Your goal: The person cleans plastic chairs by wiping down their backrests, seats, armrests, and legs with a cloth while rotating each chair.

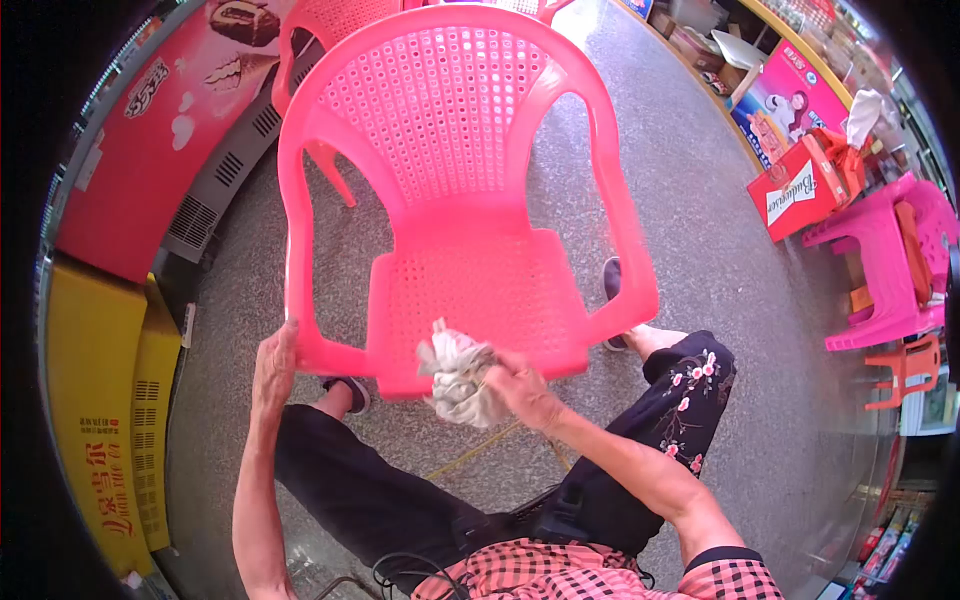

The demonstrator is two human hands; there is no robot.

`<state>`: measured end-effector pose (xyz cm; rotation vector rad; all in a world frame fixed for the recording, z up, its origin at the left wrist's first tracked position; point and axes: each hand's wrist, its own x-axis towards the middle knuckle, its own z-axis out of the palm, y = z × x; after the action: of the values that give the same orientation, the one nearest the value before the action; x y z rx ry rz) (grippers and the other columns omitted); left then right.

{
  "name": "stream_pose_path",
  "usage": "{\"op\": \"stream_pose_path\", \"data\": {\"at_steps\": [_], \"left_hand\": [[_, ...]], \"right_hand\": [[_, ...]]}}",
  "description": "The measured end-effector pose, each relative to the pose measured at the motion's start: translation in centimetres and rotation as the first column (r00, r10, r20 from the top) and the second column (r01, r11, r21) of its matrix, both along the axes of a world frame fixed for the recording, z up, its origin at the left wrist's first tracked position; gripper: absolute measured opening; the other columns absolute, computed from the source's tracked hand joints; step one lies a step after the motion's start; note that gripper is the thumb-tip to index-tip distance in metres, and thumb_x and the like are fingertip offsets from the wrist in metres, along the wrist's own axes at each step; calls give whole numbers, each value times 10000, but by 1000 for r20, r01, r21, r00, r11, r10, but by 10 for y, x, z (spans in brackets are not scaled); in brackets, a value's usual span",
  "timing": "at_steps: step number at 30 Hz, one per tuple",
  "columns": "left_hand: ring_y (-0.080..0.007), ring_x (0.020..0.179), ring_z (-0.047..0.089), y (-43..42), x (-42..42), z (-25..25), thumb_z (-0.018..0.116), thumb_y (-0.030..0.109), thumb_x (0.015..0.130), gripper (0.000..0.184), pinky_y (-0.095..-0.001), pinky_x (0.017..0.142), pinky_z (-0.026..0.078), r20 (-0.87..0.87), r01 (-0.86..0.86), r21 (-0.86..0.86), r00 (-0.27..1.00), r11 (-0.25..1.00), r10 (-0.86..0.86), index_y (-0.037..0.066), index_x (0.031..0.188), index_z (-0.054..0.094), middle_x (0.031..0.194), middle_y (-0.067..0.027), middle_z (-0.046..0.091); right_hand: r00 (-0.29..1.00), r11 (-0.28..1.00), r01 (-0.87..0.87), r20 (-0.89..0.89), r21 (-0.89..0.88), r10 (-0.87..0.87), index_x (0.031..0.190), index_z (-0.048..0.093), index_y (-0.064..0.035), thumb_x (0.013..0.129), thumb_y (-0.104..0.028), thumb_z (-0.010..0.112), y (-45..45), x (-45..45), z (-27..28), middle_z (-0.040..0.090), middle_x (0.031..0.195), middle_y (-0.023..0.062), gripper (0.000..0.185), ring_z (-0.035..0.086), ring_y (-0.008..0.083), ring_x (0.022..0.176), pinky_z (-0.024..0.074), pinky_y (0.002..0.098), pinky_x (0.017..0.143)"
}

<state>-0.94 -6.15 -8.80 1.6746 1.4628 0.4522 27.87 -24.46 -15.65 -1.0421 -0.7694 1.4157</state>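
Observation:
A pink plastic armchair (470, 260) with a perforated back and seat stands right in front of me, between my knees. My left hand (274, 368) is closed around the front corner of its left armrest. In my right hand (522, 388) is a crumpled, pale grey-white cloth (462, 378), bunched up at the front edge of the seat. Part of the cloth is hidden under my fingers. Whether the cloth presses on the seat or hovers just above it, I cannot tell.
Another pink chair (340, 18) stands behind this one. Along the left are a red freezer (150, 130) and a yellow one (95, 400). At the right are a Budweiser box (795, 190), a magenta stool (880, 265) and a small orange stool (903, 370). Speckled floor (690, 250) lies between.

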Motion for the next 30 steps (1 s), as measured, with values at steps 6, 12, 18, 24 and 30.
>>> {"op": "stream_pose_path", "data": {"at_steps": [6, 12, 18, 24, 30], "left_hand": [[-208, 829, 571, -6, 46, 1, 555, 332, 919, 411, -357, 742, 460, 69, -107, 234, 993, 966, 93, -5, 1149, 501, 902, -127, 591], [-271, 939, 606, -20, 69, 8, 572, 237, 897, 492, -379, 815, 468, -27, -114, 285, 992, 952, 127, 37, 1314, 402, 1032, -164, 603], [-396, 912, 643, -32, 70, 19, 567, 222, 893, 507, -469, 780, 480, -102, -82, 369, 987, 926, 128, 35, 1319, 366, 982, -248, 632], [-428, 823, 652, -40, 80, 32, 568, 209, 887, 522, -483, 694, 492, -178, -64, 398, 973, 915, 145, 29, 1328, 354, 873, -252, 644], [-425, 814, 653, -33, 79, 25, 583, 212, 873, 579, -488, 693, 498, -201, -61, 383, 968, 922, 148, -9, 1344, 328, 857, -270, 638]], "right_hand": [[876, 990, 135, 473, -51, -95, 1270, 504, -54, 863, -126, 525, 30, 68, -37, 611, 1068, 95, 414, 613, 202, 928, 497, 378, 825], [-162, 961, 131, 961, 245, -223, 1312, 439, -35, 732, -180, 703, 36, 99, 36, 454, 1284, 223, 654, 492, 421, 1140, 450, 483, 902], [-5, 982, 98, 987, 160, -160, 1293, 476, -113, 723, -276, 725, 46, 58, -33, 426, 1330, 166, 642, 425, 385, 1206, 386, 564, 944], [30, 931, 299, 973, 211, -230, 1155, 564, -124, 734, -218, 704, 64, 47, -54, 489, 1257, 112, 454, 437, 343, 1172, 400, 530, 925], [315, 887, 303, 842, 348, -438, 1054, 607, -126, 697, -150, 681, 145, -24, -59, 549, 1106, 115, 365, 504, 335, 1054, 428, 451, 927]]}}
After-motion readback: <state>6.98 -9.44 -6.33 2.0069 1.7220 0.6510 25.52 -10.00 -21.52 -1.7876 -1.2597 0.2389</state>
